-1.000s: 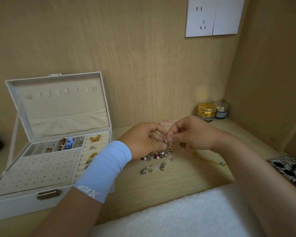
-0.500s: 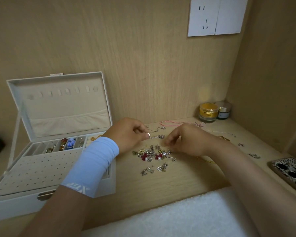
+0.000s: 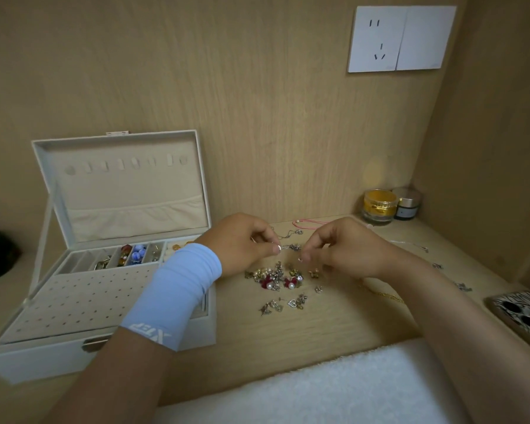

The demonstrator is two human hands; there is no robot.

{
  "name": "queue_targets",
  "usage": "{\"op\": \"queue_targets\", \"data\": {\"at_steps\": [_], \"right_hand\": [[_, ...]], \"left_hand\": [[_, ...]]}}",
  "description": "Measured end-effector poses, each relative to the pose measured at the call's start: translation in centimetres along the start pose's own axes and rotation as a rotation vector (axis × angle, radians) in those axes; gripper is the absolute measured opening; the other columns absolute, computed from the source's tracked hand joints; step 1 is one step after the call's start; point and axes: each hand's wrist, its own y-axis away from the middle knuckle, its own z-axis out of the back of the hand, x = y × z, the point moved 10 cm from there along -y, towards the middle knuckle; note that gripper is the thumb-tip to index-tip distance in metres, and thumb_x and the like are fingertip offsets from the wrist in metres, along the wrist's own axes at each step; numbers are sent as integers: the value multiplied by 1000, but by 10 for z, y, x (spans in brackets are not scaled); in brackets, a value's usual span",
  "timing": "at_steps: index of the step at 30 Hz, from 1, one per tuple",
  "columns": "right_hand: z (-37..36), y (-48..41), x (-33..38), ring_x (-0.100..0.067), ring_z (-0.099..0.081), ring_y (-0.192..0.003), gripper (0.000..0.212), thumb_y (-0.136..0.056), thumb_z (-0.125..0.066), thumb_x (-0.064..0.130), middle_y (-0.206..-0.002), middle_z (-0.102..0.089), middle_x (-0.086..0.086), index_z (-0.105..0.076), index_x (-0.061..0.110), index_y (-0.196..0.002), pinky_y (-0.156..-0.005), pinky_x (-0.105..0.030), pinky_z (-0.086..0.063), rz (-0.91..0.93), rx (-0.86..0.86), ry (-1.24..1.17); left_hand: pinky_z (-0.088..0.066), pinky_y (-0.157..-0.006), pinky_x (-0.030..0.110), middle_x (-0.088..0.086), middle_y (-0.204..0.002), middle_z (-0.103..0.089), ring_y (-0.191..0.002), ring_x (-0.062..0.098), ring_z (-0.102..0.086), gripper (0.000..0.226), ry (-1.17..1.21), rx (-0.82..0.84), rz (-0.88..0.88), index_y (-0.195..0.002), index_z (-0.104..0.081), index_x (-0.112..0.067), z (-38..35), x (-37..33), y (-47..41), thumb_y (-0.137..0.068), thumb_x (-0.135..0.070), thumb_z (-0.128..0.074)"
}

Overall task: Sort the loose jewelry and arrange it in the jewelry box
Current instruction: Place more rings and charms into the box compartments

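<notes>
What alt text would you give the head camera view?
A person's left hand and right hand pinch small pieces above a jewelry pile on a wooden desk. An open white box sits at left, partly filled; two jars stand back right.

Open desk strip between jewelry box and loose jewelry; upright lid at left, jars far-right corner.

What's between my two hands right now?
In the head view, one small silver charm sits between the left hand and the right hand; whether either holds it is unclear.
</notes>
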Motion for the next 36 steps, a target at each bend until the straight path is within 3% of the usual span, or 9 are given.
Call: {"op": "queue_targets", "data": {"at_steps": [2,6,9,12,17,21,27,33,36], "right_hand": [[-2,3,9,-17,-66,-56,5,-91,-71,11,-77,-76,3,-75,9,-91,-41,-18,-37,-14,-4,-161],[-14,-4,44,-19,-65,-55,9,-94,-67,10,-92,-77,-8,-72,5,-99,-41,-24,-36,31,7,-296],[-30,-15,86,-20,-60,-53,8,-93,-67,10,-89,-77,-4,-73,6,-97,-42,-22,-29,92,16,-291],[-59,-32,134,-19,-57,-49,7,-91,-70,7,-72,-70,2,-74,2,-93,-39,-16,-35,173,40,-267],[-122,-73,193,-15,-57,-45,5,-89,-74,14,-75,-71,0,-77,9,-89,-47,-24,-48,260,115,-129],[-169,-100,220,-2,-60,-47,9,-89,-74,18,-66,-71,8,-79,14,-83,-52,-21,-50,317,153,56],[-216,-123,239,-16,-70,-78,14,-88,-73,29,-80,-76,2,-79,18,-82,-75,-34,-59,392,197,281],[-245,-125,249,-9,-66,-75,12,-90,-70,30,-82,-75,7,-80,24,-90,-78,-34,-57,439,274,458],[-237,-125,255,-2,-62,-66,12,-89,-69,20,-75,-75,8,-81,23,-90,-69,-24,-53,408,295,366]], "left_hand": [[-54,-83,34,-9,-77,-74,-72,10,-65,4,79,-22,-3,-84,-74,-26,13,0,7,-87,-23,-73],[-51,-72,27,-19,-68,-68,-62,2,-58,10,56,-104,15,-83,-75,-33,56,15,30,-87,-23,-73],[-43,-61,15,-23,-70,-68,-57,2,-60,9,17,-196,66,-88,-77,-31,105,41,61,-88,-23,-71],[-46,-65,13,-17,-83,-72,-69,7,-66,12,18,-306,131,-90,-76,-35,146,75,93,-89,-25,-70],[-47,-78,18,-15,-87,-73,-85,0,-64,12,36,-417,231,-92,-76,-33,177,124,126,-88,-23,-71],[-50,-75,23,-12,-79,-73,-80,4,-66,11,74,-520,307,-92,-68,-34,190,156,145,-86,-26,-73],[-48,-68,20,-14,-74,-70,-75,3,-65,15,72,-580,334,-77,-67,-34,201,178,159,-82,-24,-77],[-50,-77,23,-19,-81,-69,-77,-1,-61,18,56,-553,330,-76,-71,-39,197,188,164,-83,-23,-76],[-49,-77,23,-19,-86,-69,-79,0,-60,13,24,-536,323,-84,-73,-37,192,187,163,-84,-25,-75]]}}
